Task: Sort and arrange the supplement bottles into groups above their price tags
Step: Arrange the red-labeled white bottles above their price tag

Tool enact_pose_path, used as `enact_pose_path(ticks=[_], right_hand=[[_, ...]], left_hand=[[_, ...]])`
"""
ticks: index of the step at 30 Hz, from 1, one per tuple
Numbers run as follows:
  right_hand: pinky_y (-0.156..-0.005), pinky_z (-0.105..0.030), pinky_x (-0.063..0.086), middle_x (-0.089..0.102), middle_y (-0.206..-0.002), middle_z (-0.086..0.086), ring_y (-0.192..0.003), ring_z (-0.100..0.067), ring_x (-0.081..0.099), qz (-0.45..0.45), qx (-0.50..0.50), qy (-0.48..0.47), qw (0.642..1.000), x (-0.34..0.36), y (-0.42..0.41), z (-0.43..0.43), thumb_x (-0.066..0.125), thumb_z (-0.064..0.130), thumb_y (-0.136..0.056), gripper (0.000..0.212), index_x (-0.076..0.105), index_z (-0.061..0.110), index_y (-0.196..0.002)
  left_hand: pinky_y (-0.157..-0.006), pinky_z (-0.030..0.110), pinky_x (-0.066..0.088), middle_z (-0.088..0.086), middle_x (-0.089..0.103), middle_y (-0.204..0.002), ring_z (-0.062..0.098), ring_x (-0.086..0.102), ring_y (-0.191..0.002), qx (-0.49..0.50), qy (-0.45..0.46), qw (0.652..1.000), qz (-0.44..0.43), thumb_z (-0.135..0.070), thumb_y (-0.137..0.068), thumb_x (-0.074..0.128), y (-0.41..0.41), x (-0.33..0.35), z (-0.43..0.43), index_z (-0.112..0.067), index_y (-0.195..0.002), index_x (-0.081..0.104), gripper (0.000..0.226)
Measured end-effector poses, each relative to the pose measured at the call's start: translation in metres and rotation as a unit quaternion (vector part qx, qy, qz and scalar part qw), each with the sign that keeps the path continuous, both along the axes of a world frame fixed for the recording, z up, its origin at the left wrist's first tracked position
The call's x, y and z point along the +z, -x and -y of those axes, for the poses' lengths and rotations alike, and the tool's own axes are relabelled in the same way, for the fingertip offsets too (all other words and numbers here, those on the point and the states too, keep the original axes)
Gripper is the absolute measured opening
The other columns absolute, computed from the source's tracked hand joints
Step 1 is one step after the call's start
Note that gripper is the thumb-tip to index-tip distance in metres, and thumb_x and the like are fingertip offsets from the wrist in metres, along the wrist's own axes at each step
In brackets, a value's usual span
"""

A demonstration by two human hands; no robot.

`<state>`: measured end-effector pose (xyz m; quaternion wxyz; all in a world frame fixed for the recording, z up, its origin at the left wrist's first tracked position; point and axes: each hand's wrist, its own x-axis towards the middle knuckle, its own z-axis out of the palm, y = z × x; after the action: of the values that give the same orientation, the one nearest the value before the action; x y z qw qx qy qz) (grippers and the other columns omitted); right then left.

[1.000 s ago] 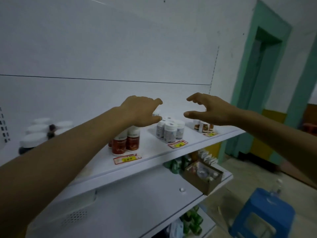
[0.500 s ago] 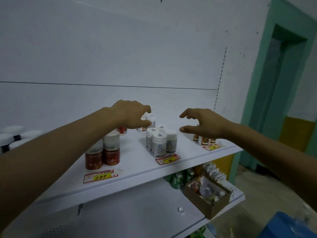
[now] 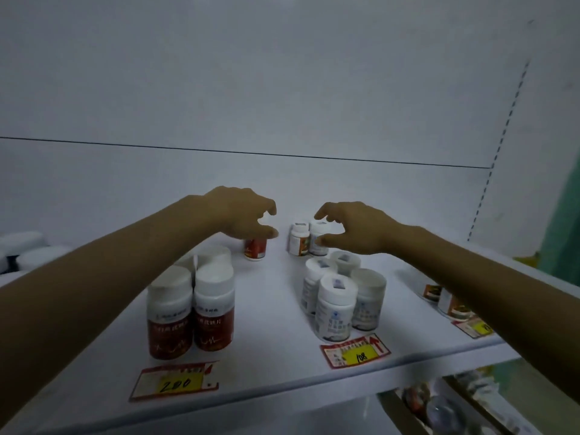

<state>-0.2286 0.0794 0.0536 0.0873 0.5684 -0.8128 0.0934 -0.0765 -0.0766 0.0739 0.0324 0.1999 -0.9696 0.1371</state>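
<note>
Head view — A: Your left hand (image 3: 248,215) is curled open over the small red bottle (image 3: 255,248) at the back of the shelf (image 3: 276,381), gripping nothing. Your right hand (image 3: 351,229) is spread wide beside the two white stray bottles (image 3: 306,243), thumb near one label.

B: How will they handle?

A: Likely light, rigid plastic with slick labels. Take each round the body below the cap; they look tippy.

B: Where to?

A: Red probably behind the red group (image 3: 191,306) above the 200 tag (image 3: 174,383).
</note>
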Motion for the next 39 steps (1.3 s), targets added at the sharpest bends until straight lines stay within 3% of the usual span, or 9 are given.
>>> enact_pose_path(ticks=[4, 15, 20, 25, 28, 30, 34, 37, 39], right_hand=[[-0.092, -0.036, 0.044, 0.053, -0.136, -0.004, -0.118, -0.023, 0.052, -0.005, 0.038, -0.023, 0.999, -0.006, 0.012, 0.064, 0.058, 0.049, -0.087, 0.056, 0.044, 0.022, -0.134], [-0.094, -0.041, 0.043, 0.046, -0.135, -0.010, -0.117, -0.029, 0.050, -0.004, 0.112, -0.050, 0.992, -0.031, 0.042, 0.184, 0.058, 0.051, -0.085, 0.066, 0.035, 0.021, -0.140], [-0.083, -0.035, 0.045, 0.053, -0.122, -0.013, -0.103, -0.026, 0.053, 0.063, 0.155, 0.001, 0.986, -0.036, 0.045, 0.201, 0.063, 0.040, -0.085, 0.047, 0.049, 0.015, -0.122], [-0.075, -0.032, 0.046, 0.058, -0.105, -0.003, -0.096, -0.021, 0.054, 0.136, 0.192, 0.082, 0.968, -0.019, 0.036, 0.184, 0.070, 0.026, -0.077, 0.034, 0.055, 0.016, -0.106], [-0.076, -0.035, 0.053, 0.058, -0.102, -0.002, -0.093, -0.021, 0.058, 0.185, 0.218, 0.142, 0.948, 0.019, 0.022, 0.155, 0.072, 0.025, -0.075, 0.034, 0.053, 0.020, -0.103], [-0.068, -0.026, 0.050, 0.059, -0.101, -0.001, -0.087, -0.016, 0.059, 0.223, 0.237, 0.166, 0.931, 0.046, 0.009, 0.132, 0.071, 0.025, -0.077, 0.034, 0.054, 0.020, -0.105], [-0.071, -0.026, 0.052, 0.066, -0.096, 0.000, -0.087, -0.012, 0.063, 0.318, 0.244, 0.198, 0.895, 0.081, -0.012, 0.096, 0.071, 0.024, -0.079, 0.027, 0.058, 0.020, -0.103], [-0.068, -0.025, 0.055, 0.067, -0.095, -0.003, -0.085, -0.013, 0.065, 0.367, 0.244, 0.209, 0.873, 0.094, -0.024, 0.074, 0.070, 0.018, -0.081, 0.021, 0.059, 0.018, -0.100], [-0.065, -0.023, 0.055, 0.066, -0.094, -0.002, -0.084, -0.013, 0.065, 0.387, 0.246, 0.216, 0.862, 0.100, -0.028, 0.058, 0.068, 0.014, -0.082, 0.020, 0.060, 0.016, -0.101]], left_hand=[[-0.093, 0.037, 0.045, -0.008, 0.053, -0.134, 0.016, 0.052, -0.116, 0.033, -0.048, 0.997, -0.049, -0.061, -0.086, 0.043, -0.026, -0.003, 0.010, -0.032, -0.135, 0.037, 0.057], [-0.092, 0.035, 0.045, -0.012, 0.049, -0.135, 0.012, 0.049, -0.118, 0.117, -0.050, 0.980, -0.151, -0.061, -0.086, 0.042, -0.050, -0.004, -0.020, -0.036, -0.135, 0.036, 0.056], [-0.095, 0.034, 0.041, -0.010, 0.045, -0.140, 0.012, 0.046, -0.122, 0.149, -0.047, 0.975, -0.159, -0.058, -0.087, 0.043, -0.037, -0.010, -0.029, -0.034, -0.138, 0.033, 0.057], [-0.097, 0.035, 0.041, -0.006, 0.044, -0.143, 0.016, 0.045, -0.127, 0.180, -0.034, 0.964, -0.195, -0.056, -0.087, 0.046, -0.026, -0.007, -0.034, -0.029, -0.139, 0.034, 0.060], [-0.095, 0.036, 0.042, -0.003, 0.050, -0.139, 0.018, 0.049, -0.122, 0.191, -0.052, 0.941, -0.273, -0.053, -0.087, 0.050, -0.023, -0.004, -0.031, -0.026, -0.137, 0.039, 0.059], [-0.094, 0.037, 0.043, 0.000, 0.051, -0.138, 0.020, 0.051, -0.120, 0.191, -0.082, 0.920, -0.332, -0.051, -0.085, 0.054, -0.021, -0.003, -0.027, -0.025, -0.139, 0.037, 0.062], [-0.093, 0.035, 0.045, 0.000, 0.051, -0.136, 0.019, 0.055, -0.115, 0.123, -0.208, 0.881, -0.406, -0.043, -0.083, 0.062, -0.020, -0.003, -0.026, -0.024, -0.139, 0.032, 0.066], [-0.078, 0.019, 0.047, -0.007, 0.059, -0.110, 0.001, 0.059, -0.086, 0.061, -0.309, 0.838, -0.446, -0.038, -0.081, 0.066, -0.023, -0.001, -0.036, -0.025, -0.130, 0.038, 0.058], [-0.070, 0.013, 0.044, -0.010, 0.056, -0.104, -0.002, 0.058, -0.081, 0.036, -0.361, 0.810, -0.462, -0.037, -0.081, 0.066, -0.025, 0.000, -0.048, -0.025, -0.127, 0.039, 0.055]])
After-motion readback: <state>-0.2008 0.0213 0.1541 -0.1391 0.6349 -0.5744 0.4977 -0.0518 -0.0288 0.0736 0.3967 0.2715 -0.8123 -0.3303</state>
